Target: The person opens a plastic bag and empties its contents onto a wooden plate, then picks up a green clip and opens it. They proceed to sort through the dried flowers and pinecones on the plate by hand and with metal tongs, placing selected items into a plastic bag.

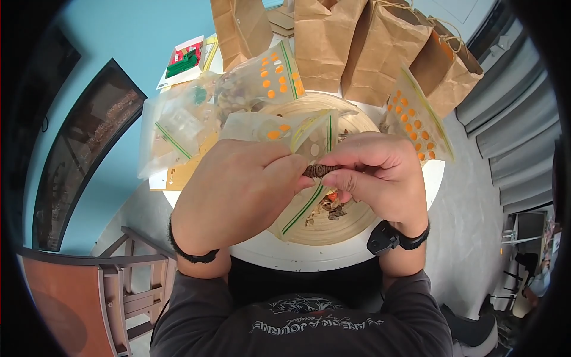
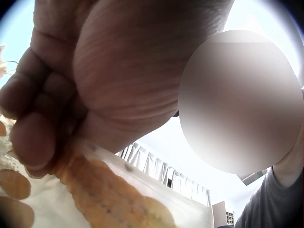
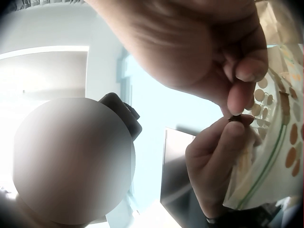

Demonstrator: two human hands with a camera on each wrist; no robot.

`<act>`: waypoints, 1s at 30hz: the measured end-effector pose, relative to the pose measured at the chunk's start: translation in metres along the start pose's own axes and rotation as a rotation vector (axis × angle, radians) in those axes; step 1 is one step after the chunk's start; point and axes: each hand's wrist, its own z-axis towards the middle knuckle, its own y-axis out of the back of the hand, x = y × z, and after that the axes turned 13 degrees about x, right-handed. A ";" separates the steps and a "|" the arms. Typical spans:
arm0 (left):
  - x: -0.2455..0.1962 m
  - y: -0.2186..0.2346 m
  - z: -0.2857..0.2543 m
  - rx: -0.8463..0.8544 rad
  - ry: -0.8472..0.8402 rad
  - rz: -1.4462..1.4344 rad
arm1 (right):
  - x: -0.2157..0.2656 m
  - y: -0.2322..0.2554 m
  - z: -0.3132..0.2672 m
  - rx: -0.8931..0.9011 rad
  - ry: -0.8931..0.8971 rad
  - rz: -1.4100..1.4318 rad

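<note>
Between my two hands, in the head view, is a short dark brown ridged piece [image 1: 320, 171] that looks dried; its exact kind does not show. My left hand [image 1: 238, 193] grips its left end, mostly hidden by the fingers. At the other end, my right hand [image 1: 383, 172] pinches it between thumb and forefinger. Under the hands is a zip bag [image 1: 294, 221] with a green seal line and orange dots. Dry flakes and scraps [image 1: 333, 207] lie on the round woven tray [image 1: 357, 229] below. In the right wrist view the fingertips of both hands meet beside the bag [image 3: 266, 175].
More dotted zip bags stand at the back left [image 1: 247, 83] and at the right [image 1: 419, 119]. A clear bag [image 1: 172, 128] lies at the left. Brown paper bags [image 1: 330, 44] line the far edge of the white table [image 1: 279, 257]. A box with red and green packets [image 1: 183, 59] is beyond.
</note>
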 end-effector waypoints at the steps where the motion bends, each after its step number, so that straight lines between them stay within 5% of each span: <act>1: 0.001 -0.001 0.000 -0.032 -0.017 0.010 | 0.000 0.000 0.000 -0.018 0.025 -0.033; 6: -0.001 0.011 -0.001 -0.079 0.103 -0.064 | -0.003 -0.002 -0.003 -0.169 0.247 -0.226; 9: 0.001 0.011 -0.002 -0.153 0.125 -0.078 | 0.013 -0.015 -0.015 -0.552 0.353 -0.074; 13: 0.005 0.006 -0.001 -0.215 0.138 -0.057 | -0.004 -0.019 -0.008 -0.565 0.568 -0.190; 14: 0.005 0.005 0.000 -0.216 0.139 -0.061 | -0.003 -0.009 -0.002 -0.371 0.467 -0.500; 16: 0.006 0.006 0.001 -0.245 0.134 -0.033 | 0.003 -0.019 0.003 -0.310 0.112 -0.381; 20: 0.007 0.008 -0.002 -0.290 0.184 -0.022 | -0.009 0.009 0.000 -0.396 0.118 -0.651; 23: 0.010 0.009 -0.002 -0.302 0.191 -0.012 | -0.016 0.023 0.004 -0.265 -0.059 -0.892; 30: 0.008 0.010 -0.001 -0.296 0.227 -0.039 | -0.052 0.036 0.020 -0.079 -0.328 -0.938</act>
